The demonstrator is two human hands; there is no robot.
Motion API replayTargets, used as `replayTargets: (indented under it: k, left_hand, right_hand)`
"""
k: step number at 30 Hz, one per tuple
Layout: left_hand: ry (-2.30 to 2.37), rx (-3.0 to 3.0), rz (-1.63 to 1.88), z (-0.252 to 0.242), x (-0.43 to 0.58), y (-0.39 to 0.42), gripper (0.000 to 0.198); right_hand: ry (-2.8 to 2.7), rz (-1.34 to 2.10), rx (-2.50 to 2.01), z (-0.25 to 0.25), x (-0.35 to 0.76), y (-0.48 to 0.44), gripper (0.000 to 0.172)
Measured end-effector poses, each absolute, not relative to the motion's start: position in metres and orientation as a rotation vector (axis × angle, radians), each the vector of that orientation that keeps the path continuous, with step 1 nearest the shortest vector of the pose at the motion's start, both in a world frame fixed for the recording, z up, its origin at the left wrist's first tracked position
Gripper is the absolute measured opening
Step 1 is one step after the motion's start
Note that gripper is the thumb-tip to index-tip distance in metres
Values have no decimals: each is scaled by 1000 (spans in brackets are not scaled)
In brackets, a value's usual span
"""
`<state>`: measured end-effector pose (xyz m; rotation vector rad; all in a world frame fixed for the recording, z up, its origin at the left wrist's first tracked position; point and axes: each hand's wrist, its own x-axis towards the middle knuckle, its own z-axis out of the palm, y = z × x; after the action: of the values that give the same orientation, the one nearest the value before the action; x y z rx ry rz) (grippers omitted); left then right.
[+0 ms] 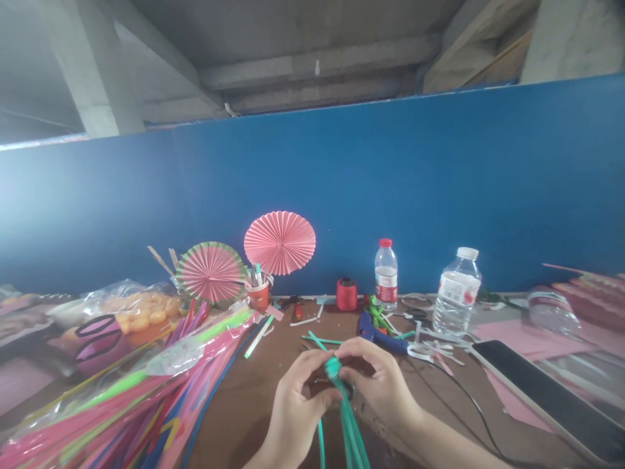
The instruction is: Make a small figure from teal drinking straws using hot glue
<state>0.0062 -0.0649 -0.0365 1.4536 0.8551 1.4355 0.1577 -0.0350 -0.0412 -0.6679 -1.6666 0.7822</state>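
My left hand (299, 398) and my right hand (383, 385) meet over the front middle of the table. Between them is a bundle of green pipe cleaners (352, 430), pinched by the fingers and thumbs of both hands. At its top the bundle gathers into a blurred, lighter green knot (333, 367). Loose stems hang down below the hands, and one end sticks out at the upper left. Some fingertips are hidden behind the knot. Just beyond my right hand lies a blue glue gun (379, 340).
Bagged colourful pipe cleaners (141, 391) cover the left side. Pink paper fans (280, 242) stand behind a cup of pens (258, 296). Toward the back are a red thread spool (346, 295) and water bottles (458, 293). A phone-like dark slab (547, 394) lies right, near a black cable (469, 397).
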Motion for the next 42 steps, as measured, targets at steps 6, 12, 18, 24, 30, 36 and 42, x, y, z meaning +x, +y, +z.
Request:
replayTargets:
  k: [6,12,18,24,30,36,42]
  left_hand:
    - [869,1484,1441,-39,0,-60,31]
    - [915,1565,1397,-39,-2,-61,33]
    - [966,1667,1391,-41,-3,-62,36]
    - [1090,1806,1436,-42,-3,-64,29]
    - [1100,1842,1451,-38,1,-68,27]
    - [1122,1879,1442,-40,2,-69,28]
    - [1094,1877,1468,-40,1,-70,31]
  right_hand:
    - [-1837,688,-561,-40,163,-32,30]
    - [-1882,523,-530,-37,167,-30,33]
    - [-1908,484,-569,-38,167,-29,32]
    - [-1932,429,-615,-46,164,-33,33]
    - [-1882,438,-633,-49,159,-37,25]
    - [-1844,428,-599,-46,155,-40,23]
    - [-1814,440,-565,-50,154,-40,26]
